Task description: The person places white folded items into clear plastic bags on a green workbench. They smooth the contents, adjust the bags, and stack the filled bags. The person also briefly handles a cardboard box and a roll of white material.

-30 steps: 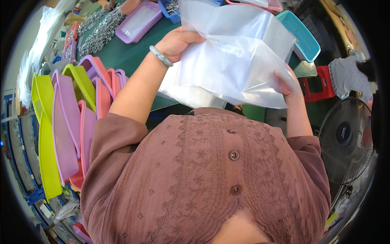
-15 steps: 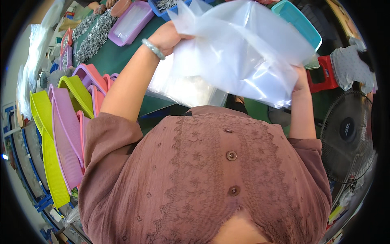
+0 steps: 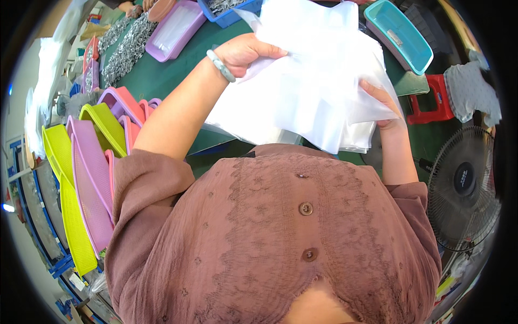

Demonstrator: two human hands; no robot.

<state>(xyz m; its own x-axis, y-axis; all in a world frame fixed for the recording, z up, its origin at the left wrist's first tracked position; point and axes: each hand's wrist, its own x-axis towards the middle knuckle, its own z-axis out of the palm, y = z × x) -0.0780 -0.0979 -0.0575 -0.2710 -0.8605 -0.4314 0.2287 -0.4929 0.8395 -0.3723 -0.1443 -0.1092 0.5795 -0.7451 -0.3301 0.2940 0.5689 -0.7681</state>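
Clear plastic sheeting, probably a bag (image 3: 318,81), spreads between my two hands above the green table. My left hand (image 3: 243,54), with a pale bangle at the wrist, pinches its left side, thumb on top. On the opposite side my right hand (image 3: 382,102) grips the sheeting, with part of the plastic lying over the fingers. Beneath lies a stack of similar clear plastic (image 3: 232,116), reaching the table's near edge. Glare hides where the held piece ends and the stack begins.
Green table (image 3: 186,70) holds a purple tray (image 3: 175,29), a blue bin (image 3: 229,17), a teal basket (image 3: 402,38) and a heap of small metal parts (image 3: 129,51). Nested colourful baskets (image 3: 89,178) stand left. A red stool (image 3: 434,100) and black fan (image 3: 464,189) are at right.
The plastic has come down from a raised, billowing shape to lie flatter over the stack. My left hand moved right, and my right hand shifted slightly left.
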